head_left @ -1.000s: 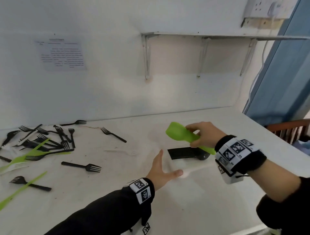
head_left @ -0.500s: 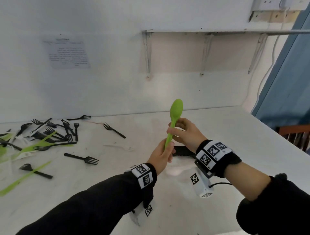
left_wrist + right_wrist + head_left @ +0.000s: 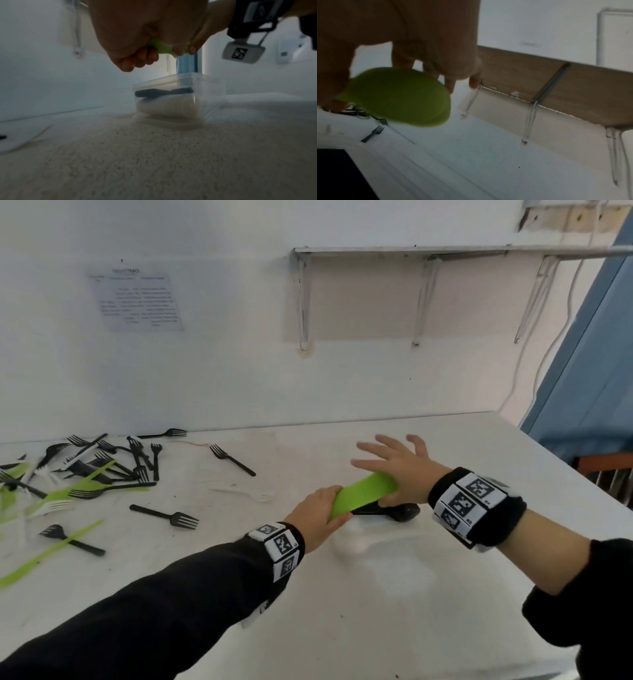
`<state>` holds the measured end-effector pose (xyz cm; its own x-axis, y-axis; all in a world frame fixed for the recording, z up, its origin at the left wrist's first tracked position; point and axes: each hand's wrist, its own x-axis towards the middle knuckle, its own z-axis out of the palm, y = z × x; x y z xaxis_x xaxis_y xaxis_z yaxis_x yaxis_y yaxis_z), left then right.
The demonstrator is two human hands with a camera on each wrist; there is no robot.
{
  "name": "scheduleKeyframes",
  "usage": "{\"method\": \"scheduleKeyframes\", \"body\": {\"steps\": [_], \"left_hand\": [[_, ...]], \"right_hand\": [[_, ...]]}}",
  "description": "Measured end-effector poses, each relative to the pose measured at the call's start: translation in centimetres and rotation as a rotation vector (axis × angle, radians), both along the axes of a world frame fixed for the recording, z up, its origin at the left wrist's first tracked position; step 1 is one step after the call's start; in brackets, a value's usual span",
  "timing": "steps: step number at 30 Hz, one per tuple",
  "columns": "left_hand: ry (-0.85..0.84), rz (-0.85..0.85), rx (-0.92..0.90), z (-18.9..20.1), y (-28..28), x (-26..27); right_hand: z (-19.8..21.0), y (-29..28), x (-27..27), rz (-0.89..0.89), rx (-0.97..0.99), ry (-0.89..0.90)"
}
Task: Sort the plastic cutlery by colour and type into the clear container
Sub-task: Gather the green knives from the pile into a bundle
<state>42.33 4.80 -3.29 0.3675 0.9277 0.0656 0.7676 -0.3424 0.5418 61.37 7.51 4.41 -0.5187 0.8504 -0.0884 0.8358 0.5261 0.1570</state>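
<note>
Spoon (image 3: 363,494) handle is sitting curled in my left grip (image 3: 318,517), right grip (image 3: 397,470) spreading wide, guiding it above the clear container (image 3: 178,97).

Head view above; wrist views low

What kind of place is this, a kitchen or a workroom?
Probably a plain workroom, not a kitchen: a bare white table, an empty wall shelf on brackets, and a printed sheet taped to the wall.
</note>
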Motion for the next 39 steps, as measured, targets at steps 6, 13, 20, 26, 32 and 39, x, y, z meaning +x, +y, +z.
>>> {"method": "scheduleKeyframes", "body": {"steps": [6,13,20,26,32,39], "left_hand": [[0.248,-0.003,0.025,-0.3,0.2,0.5],[-0.029,0.163,-0.091,-1.3,0.0,0.9],[-0.284,0.134,-0.398,-2.5,-0.5,0.8],[-0.379,0.107,-0.458,-2.8,-0.5,1.0],[-0.356,0.112,-0.483,-2.8,-0.5,0.9],[-0.365,0.122,-0.500,-2.8,-0.6,1.0]], "right_hand": [[-0.7,1.1,0.3,-0.066,-0.290,0.136],[-2.3,1.8,0.8,-0.079,-0.355,0.119],[-3.4,2.0,1.3,-0.091,-0.377,0.076],[-4.5,1.7,1.1,-0.039,-0.341,0.017],[-5.0,1.3,0.8,0.000,-0.261,0.047],[-5.4,1.0,0.9,0.005,-0.265,0.091]]}}
